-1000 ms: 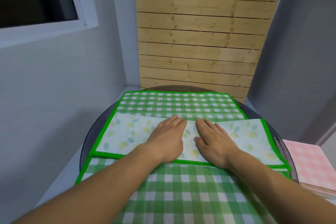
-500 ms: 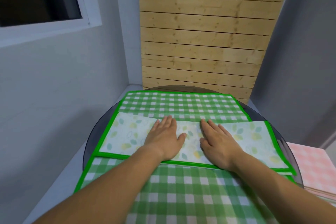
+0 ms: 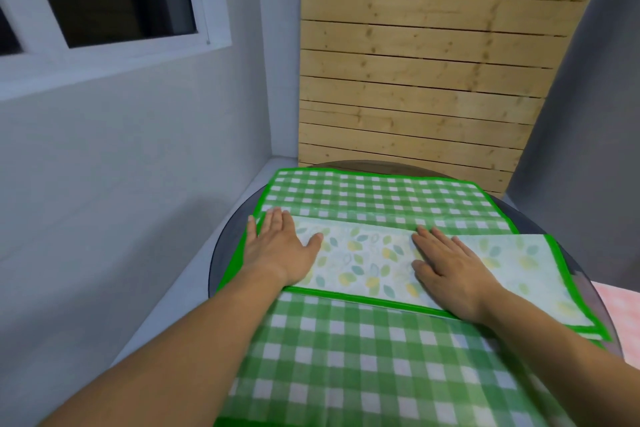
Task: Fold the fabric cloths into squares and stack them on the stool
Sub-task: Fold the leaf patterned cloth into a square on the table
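Note:
A green checked cloth (image 3: 374, 196) with a bright green border lies spread over a round dark glass table (image 3: 221, 253). Its near part is folded over, showing a white leaf-print underside (image 3: 367, 260) as a long band across the middle. My left hand (image 3: 280, 250) lies flat on the band's left end, fingers straight and reaching the cloth's left border. My right hand (image 3: 446, 263) presses flat on the band right of centre. More green checked fabric (image 3: 346, 364) covers the near side under my forearms.
A pink checked cloth (image 3: 620, 315) lies at the right edge, beyond the table rim. Grey walls close in on the left and right, with a wooden slat panel (image 3: 415, 80) behind the table and a window at upper left.
My left hand slid from the band's middle out to its left end. My right hand shifted slightly right. Both stay flat on the cloth.

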Action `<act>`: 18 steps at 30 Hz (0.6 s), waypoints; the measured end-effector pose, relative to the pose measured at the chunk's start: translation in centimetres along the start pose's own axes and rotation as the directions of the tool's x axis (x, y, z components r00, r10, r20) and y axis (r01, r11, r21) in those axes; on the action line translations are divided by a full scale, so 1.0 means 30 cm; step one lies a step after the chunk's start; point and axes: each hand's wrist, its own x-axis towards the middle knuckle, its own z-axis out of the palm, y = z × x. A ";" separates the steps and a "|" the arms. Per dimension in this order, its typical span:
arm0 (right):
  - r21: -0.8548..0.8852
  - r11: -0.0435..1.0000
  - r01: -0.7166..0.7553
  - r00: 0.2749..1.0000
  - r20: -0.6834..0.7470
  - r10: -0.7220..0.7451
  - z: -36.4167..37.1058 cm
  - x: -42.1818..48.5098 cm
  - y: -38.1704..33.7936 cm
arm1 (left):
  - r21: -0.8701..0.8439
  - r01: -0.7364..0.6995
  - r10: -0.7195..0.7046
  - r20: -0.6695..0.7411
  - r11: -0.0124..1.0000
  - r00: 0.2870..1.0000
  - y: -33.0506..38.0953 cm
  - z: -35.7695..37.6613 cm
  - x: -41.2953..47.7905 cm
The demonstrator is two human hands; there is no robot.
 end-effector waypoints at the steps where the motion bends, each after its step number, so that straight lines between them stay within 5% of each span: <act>1: 0.002 1.000 0.001 1.000 0.001 -0.001 0.000 -0.002 -0.003 | 0.019 0.012 -0.012 0.000 1.000 1.000 0.004 -0.001 0.000; 4: 0.001 1.000 0.001 1.000 -0.002 -0.001 0.000 -0.004 -0.009 | 0.062 -0.023 0.024 -0.012 0.998 1.000 0.048 -0.011 -0.004; 10: -0.008 1.000 0.001 1.000 -0.007 -0.001 0.000 0.001 -0.024 | -0.112 -0.526 0.529 0.002 0.843 0.848 0.284 0.003 -0.058; 18: 0.004 1.000 0.009 1.000 0.015 -0.009 -0.005 0.010 -0.019 | -0.008 -0.472 0.472 0.065 0.881 0.879 0.323 0.072 -0.065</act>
